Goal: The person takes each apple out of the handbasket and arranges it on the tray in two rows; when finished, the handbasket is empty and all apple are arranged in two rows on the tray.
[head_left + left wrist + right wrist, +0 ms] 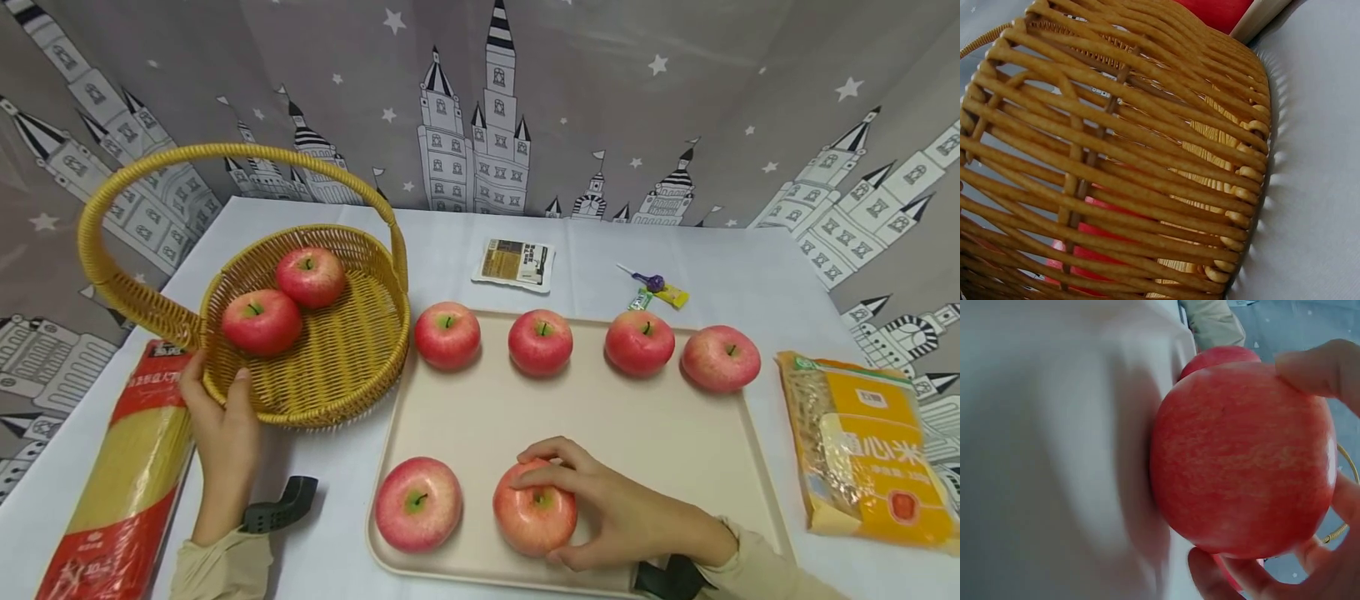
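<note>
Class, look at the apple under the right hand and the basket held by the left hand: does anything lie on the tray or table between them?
Yes. Another apple lies on the tray just left of the gripped apple, on the side toward the basket. The right hand already grips its apple, with nothing between them.
</note>
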Motion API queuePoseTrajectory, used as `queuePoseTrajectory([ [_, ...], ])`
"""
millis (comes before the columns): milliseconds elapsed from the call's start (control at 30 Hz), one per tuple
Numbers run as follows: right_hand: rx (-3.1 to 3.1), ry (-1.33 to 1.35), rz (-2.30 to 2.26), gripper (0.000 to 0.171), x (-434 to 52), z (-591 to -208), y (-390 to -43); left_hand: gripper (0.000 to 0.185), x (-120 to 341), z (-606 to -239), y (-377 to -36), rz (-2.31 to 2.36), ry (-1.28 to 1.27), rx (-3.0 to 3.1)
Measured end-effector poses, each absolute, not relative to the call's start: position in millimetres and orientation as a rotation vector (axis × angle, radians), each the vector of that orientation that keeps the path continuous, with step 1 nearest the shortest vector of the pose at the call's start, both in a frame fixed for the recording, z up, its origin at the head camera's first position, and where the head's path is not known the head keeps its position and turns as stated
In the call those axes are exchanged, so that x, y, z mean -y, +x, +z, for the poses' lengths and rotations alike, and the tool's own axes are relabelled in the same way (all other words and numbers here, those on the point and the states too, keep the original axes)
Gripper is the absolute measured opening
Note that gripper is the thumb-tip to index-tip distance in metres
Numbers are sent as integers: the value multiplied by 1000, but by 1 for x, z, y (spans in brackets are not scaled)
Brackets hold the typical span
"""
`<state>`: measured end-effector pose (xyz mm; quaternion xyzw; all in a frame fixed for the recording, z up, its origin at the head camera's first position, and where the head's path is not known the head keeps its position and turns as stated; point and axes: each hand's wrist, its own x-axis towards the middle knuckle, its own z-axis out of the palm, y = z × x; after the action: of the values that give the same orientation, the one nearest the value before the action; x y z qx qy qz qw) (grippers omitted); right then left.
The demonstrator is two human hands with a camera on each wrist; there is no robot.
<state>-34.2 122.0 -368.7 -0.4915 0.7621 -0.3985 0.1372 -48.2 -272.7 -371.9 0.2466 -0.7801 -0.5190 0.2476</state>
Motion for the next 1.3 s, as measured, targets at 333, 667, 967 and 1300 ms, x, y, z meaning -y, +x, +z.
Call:
queuePoseTrajectory([
  [333,-2253,-1382,-1053,66,-123,-370,-21,50,272,-372,-47,-1413,651,2128],
  [667,-2290,-1421,-996,71,-124,-366,-18,50,272,-372,-47,-1412,650,2125],
  [967,-2281,-1292,-1060,68,-129,-351,-39,50,271,-372,-46,-1419,654,2121],
  [1300,-2336,-1321,-1273,55,-90,-310,-110,50,270,-372,-48,-1404,658,2122],
])
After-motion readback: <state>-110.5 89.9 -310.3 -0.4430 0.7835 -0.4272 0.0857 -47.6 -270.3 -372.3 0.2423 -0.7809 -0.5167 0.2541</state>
